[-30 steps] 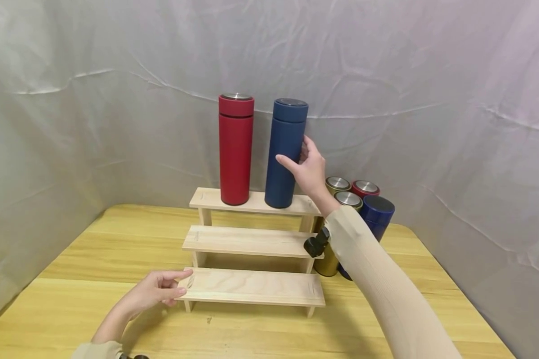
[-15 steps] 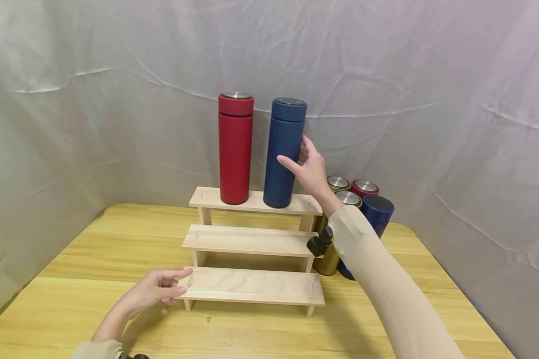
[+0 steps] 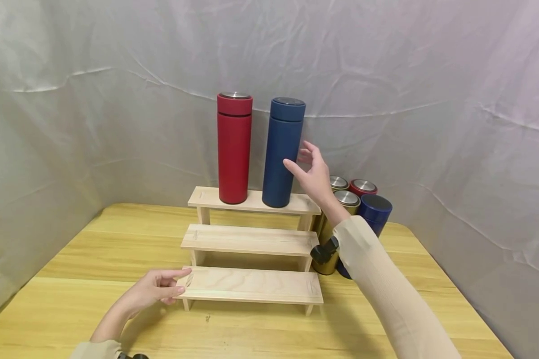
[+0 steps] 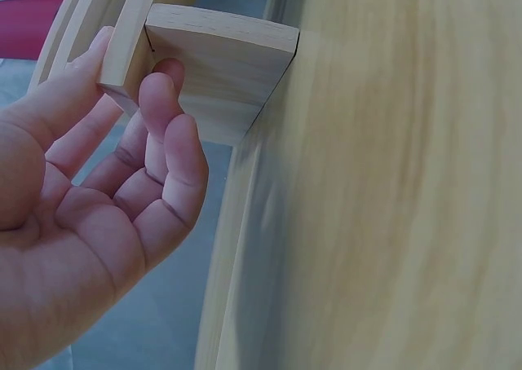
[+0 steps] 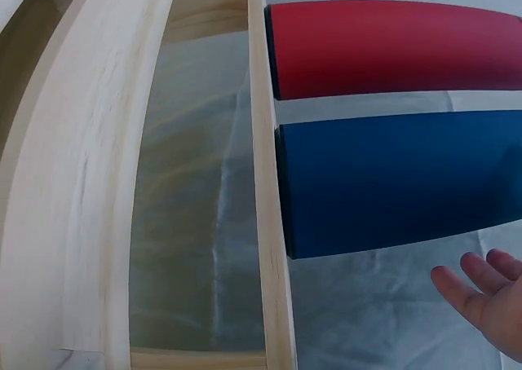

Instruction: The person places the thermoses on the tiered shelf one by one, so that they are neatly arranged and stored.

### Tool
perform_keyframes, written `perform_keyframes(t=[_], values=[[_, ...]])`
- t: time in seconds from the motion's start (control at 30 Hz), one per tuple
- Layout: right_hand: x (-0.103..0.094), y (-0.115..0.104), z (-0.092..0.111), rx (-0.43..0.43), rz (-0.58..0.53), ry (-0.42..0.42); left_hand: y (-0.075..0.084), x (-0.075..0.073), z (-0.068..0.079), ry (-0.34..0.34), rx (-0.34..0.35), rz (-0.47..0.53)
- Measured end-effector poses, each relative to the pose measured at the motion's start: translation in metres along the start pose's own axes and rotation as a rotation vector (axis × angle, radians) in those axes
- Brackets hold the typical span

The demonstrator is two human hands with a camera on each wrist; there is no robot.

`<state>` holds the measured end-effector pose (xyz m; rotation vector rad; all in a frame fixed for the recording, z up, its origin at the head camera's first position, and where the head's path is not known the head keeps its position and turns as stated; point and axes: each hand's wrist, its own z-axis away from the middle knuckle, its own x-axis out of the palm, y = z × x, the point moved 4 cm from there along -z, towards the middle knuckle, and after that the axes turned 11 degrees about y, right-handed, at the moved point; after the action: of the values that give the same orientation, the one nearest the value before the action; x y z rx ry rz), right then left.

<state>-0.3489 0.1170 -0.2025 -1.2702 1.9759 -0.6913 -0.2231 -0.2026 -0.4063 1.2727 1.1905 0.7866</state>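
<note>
Head view: blue bottle [image 3: 279,149] stands beside spread right hand [image 3: 315,174]; left hand [image 3: 151,289] pinches shelf [image 3: 251,284].

Creased grey cloth [image 3: 368,45] hangs behind; a yellow wood-grain table [image 3: 85,254] spreads below.

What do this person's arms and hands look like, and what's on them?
The left hand and right hand wear no gloves. The right sleeve is light beige fabric, like the left sleeve. A small black device shows at the right cuff.

Blue flask [image 3: 282,154] atop rack [image 3: 250,240]
</note>
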Motion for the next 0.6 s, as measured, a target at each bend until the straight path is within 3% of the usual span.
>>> perform_keyframes(t=[0.2, 0.47, 0.6], values=[[-0.005, -0.007, 0.006, -0.031, -0.041, 0.009, 0.0, 0.0, -0.001, -0.002, 0.006, -0.003], [-0.018, -0.046, 0.026, -0.057, -0.064, 0.047, 0.003, 0.001, 0.0, -0.013, 0.016, 0.0], [-0.023, -0.048, 0.03, -0.064, -0.08, 0.05, 0.002, 0.002, 0.0, -0.019, 0.002, -0.004]])
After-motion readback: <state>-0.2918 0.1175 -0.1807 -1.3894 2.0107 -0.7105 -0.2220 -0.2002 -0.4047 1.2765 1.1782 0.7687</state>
